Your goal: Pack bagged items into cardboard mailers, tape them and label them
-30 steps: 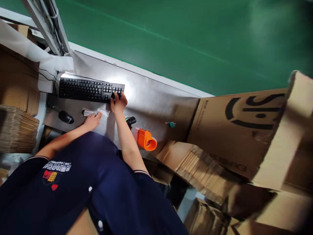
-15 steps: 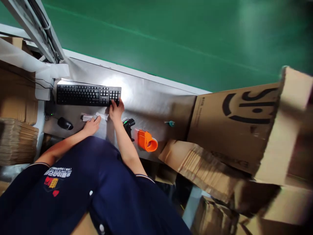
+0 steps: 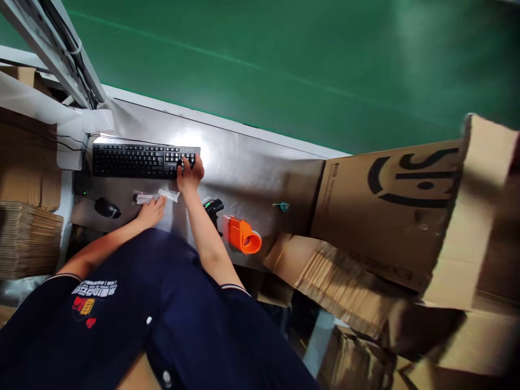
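My right hand (image 3: 190,174) is over the number pad of a black keyboard (image 3: 128,161), its fingers spread on the keys. My left hand (image 3: 153,211) lies on the metal table, fingers stretched out. Its fingertips touch or border a small packet with a white label (image 3: 144,199). Beside that is a white barcode label (image 3: 168,194), just below the keyboard. A black barcode scanner (image 3: 213,208) rests to the right of my right forearm. Next to it sits an orange tape dispenser (image 3: 244,236). To the left of my left hand is a black mouse (image 3: 107,208).
A small teal object (image 3: 283,206) lies on the table (image 3: 252,179). A large cardboard box (image 3: 385,200) stands at the right end, with folded cardboard (image 3: 333,276) in front of it. Stacked flat cartons (image 3: 28,238) are at the left, below a metal post (image 3: 60,49).
My right hand has shifted slightly up and left over the number pad. My left hand stays beside the labels, nearly still.
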{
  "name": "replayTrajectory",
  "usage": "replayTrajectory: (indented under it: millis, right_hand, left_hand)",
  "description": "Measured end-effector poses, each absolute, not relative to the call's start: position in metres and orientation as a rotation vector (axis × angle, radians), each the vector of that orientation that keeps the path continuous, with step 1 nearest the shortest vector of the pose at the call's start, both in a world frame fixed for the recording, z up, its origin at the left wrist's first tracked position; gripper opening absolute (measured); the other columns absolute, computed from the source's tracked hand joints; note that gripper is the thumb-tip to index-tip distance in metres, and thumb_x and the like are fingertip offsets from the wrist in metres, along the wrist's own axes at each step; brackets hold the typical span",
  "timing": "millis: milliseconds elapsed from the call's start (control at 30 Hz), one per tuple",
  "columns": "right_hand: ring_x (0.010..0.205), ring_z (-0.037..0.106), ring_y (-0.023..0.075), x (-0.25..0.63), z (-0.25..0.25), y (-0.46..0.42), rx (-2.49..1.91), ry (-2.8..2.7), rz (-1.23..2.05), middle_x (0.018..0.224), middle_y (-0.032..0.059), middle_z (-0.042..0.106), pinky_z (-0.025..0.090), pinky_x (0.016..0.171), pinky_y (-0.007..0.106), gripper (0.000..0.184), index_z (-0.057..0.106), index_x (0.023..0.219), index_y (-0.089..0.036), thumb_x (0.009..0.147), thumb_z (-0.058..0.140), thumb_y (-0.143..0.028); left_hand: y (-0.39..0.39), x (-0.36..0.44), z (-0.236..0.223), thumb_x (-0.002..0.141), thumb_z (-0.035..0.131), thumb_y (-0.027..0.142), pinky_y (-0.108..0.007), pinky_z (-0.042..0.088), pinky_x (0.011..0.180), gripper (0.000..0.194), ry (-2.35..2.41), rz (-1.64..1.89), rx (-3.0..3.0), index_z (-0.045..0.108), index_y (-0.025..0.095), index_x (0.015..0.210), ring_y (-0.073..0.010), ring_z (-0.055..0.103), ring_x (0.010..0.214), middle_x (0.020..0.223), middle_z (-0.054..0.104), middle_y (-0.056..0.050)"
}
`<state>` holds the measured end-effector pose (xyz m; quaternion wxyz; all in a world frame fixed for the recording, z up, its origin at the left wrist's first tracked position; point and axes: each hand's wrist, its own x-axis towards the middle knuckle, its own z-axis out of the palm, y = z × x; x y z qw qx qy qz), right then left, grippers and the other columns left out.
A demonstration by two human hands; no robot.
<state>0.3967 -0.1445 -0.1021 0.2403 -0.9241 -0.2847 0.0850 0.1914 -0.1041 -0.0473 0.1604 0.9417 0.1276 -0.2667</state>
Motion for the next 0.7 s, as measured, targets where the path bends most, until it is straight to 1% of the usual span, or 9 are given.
replayTrajectory:
  millis: [133, 267, 400, 500, 567, 633, 700]
  right_hand:
    - [0.155, 0.037, 0.0348, 0.398, -0.105, -0.145, -2.541, -0.764, 0.206, 0.166, 0.0172, 0.041, 0.036, 0.124, 0.062, 0.04, 0.065, 0.139, -0.024, 0.105, 0.047, -0.035]
    - [0.155, 0.036, 0.0322, 0.398, -0.107, -0.144, -2.518, -0.769, 0.118, 0.166, 0.017, 0.04, 0.033, 0.126, 0.059, 0.044, 0.061, 0.145, -0.024, 0.107, 0.045, -0.037]
    - [0.156, 0.034, 0.0348, 0.398, -0.111, -0.144, -2.541, -0.776, 0.176, 0.167, 0.0158, 0.038, 0.034, 0.124, 0.063, 0.04, 0.065, 0.139, -0.026, 0.107, 0.046, -0.041]
    - [0.156, 0.034, 0.0354, 0.402, -0.117, -0.148, -2.498, -0.743, 0.15, 0.168, 0.0178, 0.038, 0.034, 0.124, 0.064, 0.046, 0.059, 0.144, -0.024, 0.107, 0.046, -0.047]
    - [0.154, 0.038, 0.0362, 0.405, -0.123, -0.154, -2.472, -0.645, 0.128, 0.165, 0.0222, 0.041, 0.036, 0.124, 0.063, 0.054, 0.05, 0.151, -0.018, 0.107, 0.044, -0.048]
    - [0.149, 0.045, 0.0373, 0.407, -0.128, -0.162, -2.455, -0.529, 0.163, 0.157, 0.0266, 0.049, 0.039, 0.122, 0.062, 0.058, 0.045, 0.153, -0.012, 0.107, 0.041, -0.046]
    - [0.144, 0.051, 0.0365, 0.407, -0.132, -0.171, -2.418, -0.495, 0.22, 0.15, 0.027, 0.055, 0.043, 0.12, 0.059, 0.057, 0.042, 0.154, -0.009, 0.107, 0.04, -0.042]
  left_hand:
    - [-0.105, 0.191, -0.05, 0.107, 0.037, 0.03, -0.052, 0.058, 0.088, 0.068, 0.358, -0.768, 2.688, 0.027, 0.009, 0.171, -0.0403, 0.056, 0.128, 0.17, 0.04, -0.024]
    - [-0.105, 0.191, -0.051, 0.107, 0.04, 0.03, -0.051, 0.058, 0.089, 0.069, 0.37, -0.761, 2.686, 0.027, 0.013, 0.172, -0.0394, 0.057, 0.128, 0.168, 0.041, -0.023]
    - [-0.104, 0.192, -0.047, 0.107, 0.036, 0.03, -0.053, 0.058, 0.088, 0.068, 0.362, -0.774, 2.679, 0.026, 0.012, 0.172, -0.0402, 0.056, 0.128, 0.169, 0.04, -0.024]
    - [-0.103, 0.192, -0.045, 0.107, 0.034, 0.029, -0.056, 0.058, 0.088, 0.067, 0.351, -0.791, 2.673, 0.027, 0.012, 0.172, -0.041, 0.055, 0.128, 0.171, 0.038, -0.022]
    - [-0.102, 0.192, -0.045, 0.108, 0.034, 0.029, -0.055, 0.058, 0.089, 0.065, 0.338, -0.796, 2.68, 0.031, 0.013, 0.171, -0.0405, 0.054, 0.128, 0.174, 0.034, -0.02]
    - [-0.102, 0.191, -0.047, 0.108, 0.035, 0.029, -0.053, 0.058, 0.087, 0.062, 0.306, -0.794, 2.694, 0.037, 0.012, 0.168, -0.0404, 0.054, 0.127, 0.176, 0.029, -0.019]
    - [-0.102, 0.191, -0.05, 0.108, 0.033, 0.027, -0.051, 0.058, 0.085, 0.061, 0.266, -0.784, 2.71, 0.041, 0.01, 0.166, -0.0406, 0.054, 0.126, 0.177, 0.027, -0.02]
